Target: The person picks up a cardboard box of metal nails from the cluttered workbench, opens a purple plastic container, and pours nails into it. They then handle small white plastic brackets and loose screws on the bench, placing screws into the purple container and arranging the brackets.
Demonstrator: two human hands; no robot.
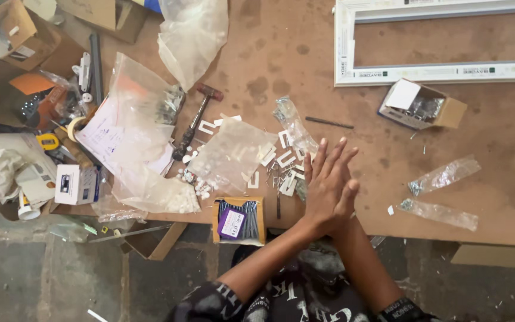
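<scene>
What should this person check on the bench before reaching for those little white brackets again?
1. Hands free: left hand and right hand are pressed together, holding nothing. Ok.
2. White brackets in reach: scattered just ahead of the fingers. Ok.
3. Box of nails steady: it overhangs the table edge. Not ok.
4. Hammer clear of the hands: lying well left. Ok.
5. Loose plastic bag hiding parts: partly covers them. Cannot tell.

Brown board workbench above a grey concrete floor

The worn, stained bench (pixel 448 155) fills most of the view under even, soft light; below its front edge lies the dusty floor (pixel 43 280), with a cardboard flap (pixel 156 238) hanging over.
</scene>
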